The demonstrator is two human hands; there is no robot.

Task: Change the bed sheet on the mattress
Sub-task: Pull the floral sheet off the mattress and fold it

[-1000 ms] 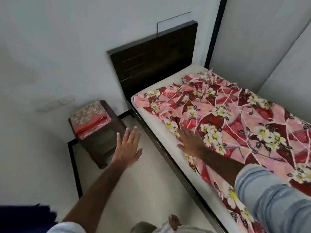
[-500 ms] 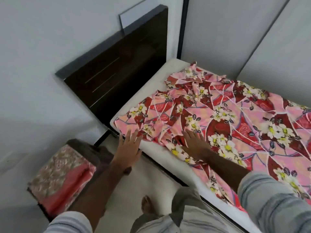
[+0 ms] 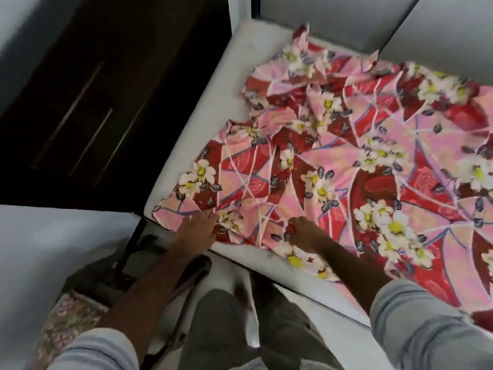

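Lying rumpled across the white mattress (image 3: 213, 102), the flowered sheet (image 3: 346, 166) covers most of the bed but falls short at the head end, where a band of bare mattress shows between the cloth and the dark headboard (image 3: 106, 89). The sheet's near corner sits at the near corner of the mattress, just beside the bed's edge. A second ago the left hand (image 3: 196, 227) hung in the air over the floor, clear of the bed; it has since come in and now rests on that corner of the sheet, fingers extended onto the cloth. Whether they pinch the fabric cannot be told, as the frame is blurred. The right hand (image 3: 306, 235) was flat on the sheet further down the bed's side; it now sits near the left hand at the near edge, fingers bent into a fold of the cloth, apparently gripping it. The head camera has also swung in over the head corner. Judgement: both hands have converged on one corner, which suggests the sheet is about to be drawn toward the headboard or tucked there; spreading is part done, with creases remaining across the upper portion. Beyond the bed, pale walls (image 3: 333, 14) close in the far side and head end. At lower left, a folded patterned cloth (image 3: 66, 319) lies on a low stand beside the bed, partly hidden by the left arm.
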